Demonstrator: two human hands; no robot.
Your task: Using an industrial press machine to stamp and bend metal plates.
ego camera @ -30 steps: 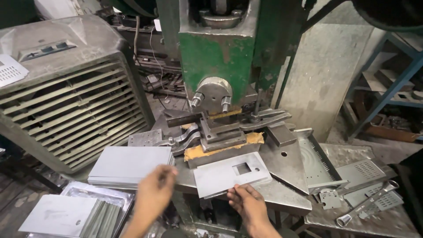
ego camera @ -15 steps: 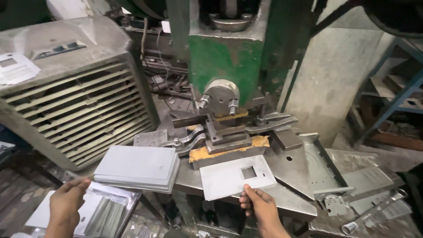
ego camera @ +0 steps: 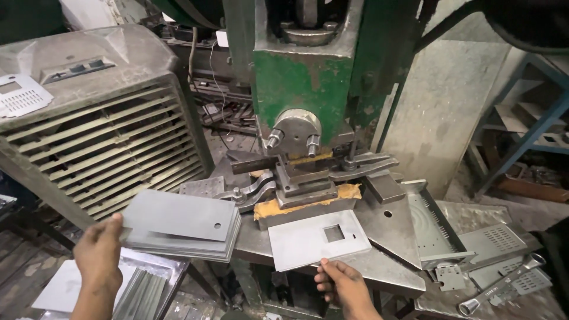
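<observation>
Right hand [ego camera: 342,285], lower centre, pinches punched plate [ego camera: 320,238] by its near edge on the bench [ego camera: 391,266]. Left hand [ego camera: 98,253], lower left, grips the blank stack [ego camera: 181,224] by its corner.

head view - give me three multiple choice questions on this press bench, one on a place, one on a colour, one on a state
1. Where does the punched plate lie?
A. on the press table in front of the die
B. on the louvred cooler
C. on the floor

2. What colour is the press body?
A. blue
B. green
C. yellow

3. What is the left hand doing?
A. hanging free
B. gripping a spanner
C. holding the edge of the stack of blank sheets

Key: 1 A, it lies flat below the die with the right hand at its near edge. 2 B, the casting is painted green. 3 C, the thumb rests on the stack's left edge.
</observation>
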